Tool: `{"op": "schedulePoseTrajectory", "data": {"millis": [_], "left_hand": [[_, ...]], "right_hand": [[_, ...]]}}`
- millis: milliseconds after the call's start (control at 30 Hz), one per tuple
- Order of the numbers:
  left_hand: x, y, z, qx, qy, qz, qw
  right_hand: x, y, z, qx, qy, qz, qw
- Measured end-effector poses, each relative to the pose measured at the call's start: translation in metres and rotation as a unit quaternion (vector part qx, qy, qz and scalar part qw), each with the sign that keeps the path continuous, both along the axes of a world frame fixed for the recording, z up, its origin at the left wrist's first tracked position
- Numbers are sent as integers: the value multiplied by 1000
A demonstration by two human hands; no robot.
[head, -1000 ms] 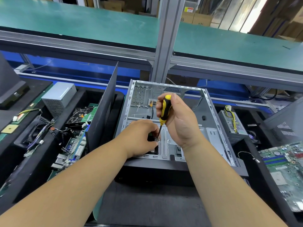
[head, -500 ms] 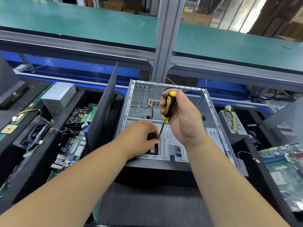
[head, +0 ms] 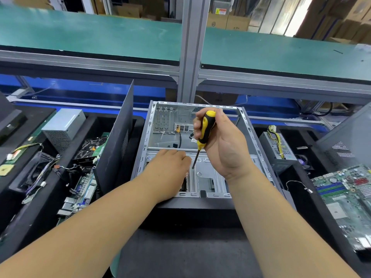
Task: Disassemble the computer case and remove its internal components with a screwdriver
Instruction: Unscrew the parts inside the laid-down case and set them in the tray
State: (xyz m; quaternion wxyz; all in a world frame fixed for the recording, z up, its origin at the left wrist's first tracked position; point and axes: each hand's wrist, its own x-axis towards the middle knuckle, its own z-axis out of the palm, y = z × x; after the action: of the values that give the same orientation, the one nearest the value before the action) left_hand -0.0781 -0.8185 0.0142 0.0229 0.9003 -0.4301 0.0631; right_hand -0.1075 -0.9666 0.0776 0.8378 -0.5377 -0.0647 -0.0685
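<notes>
With the right hand [head: 224, 149] in a closed grip on the screwdriver [head: 203, 133] at frame centre, its tip could slip and jab the left hand [head: 168, 169], whose grip I cannot tell, inside the computer case [head: 249, 137].

right hand [head: 222, 145] raised, screwdriver [head: 202, 135] lifted

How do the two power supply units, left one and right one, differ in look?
The left power supply unit is pale silver and shows no cables. The right power supply unit looks darker grey, with yellow and black cables lying on top. Both are metal boxes with perforated vent faces, resting in black trays.
</notes>
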Motion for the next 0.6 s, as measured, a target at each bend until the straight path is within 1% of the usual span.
{"op": "schedulePoseTrajectory", "data": {"millis": [100,267,400,500,600], "left_hand": [[0,-3,0,30,1,15,999],[0,-10,5,93,-14,26,995],[-2,-17,8,139,-28,47,989],[-3,-21,7,147,-23,67,987],[-3,-19,5,128,3,85,988]], "right_hand": [[-1,0,1,14,9,-5,1000],[-1,-1,-1,-16,16,-36,999],[-1,-5,-2,-13,27,-53,998],[-2,-6,-2,-11,22,-56,998],[-3,-9,-1,-3,14,-58,998]]}}
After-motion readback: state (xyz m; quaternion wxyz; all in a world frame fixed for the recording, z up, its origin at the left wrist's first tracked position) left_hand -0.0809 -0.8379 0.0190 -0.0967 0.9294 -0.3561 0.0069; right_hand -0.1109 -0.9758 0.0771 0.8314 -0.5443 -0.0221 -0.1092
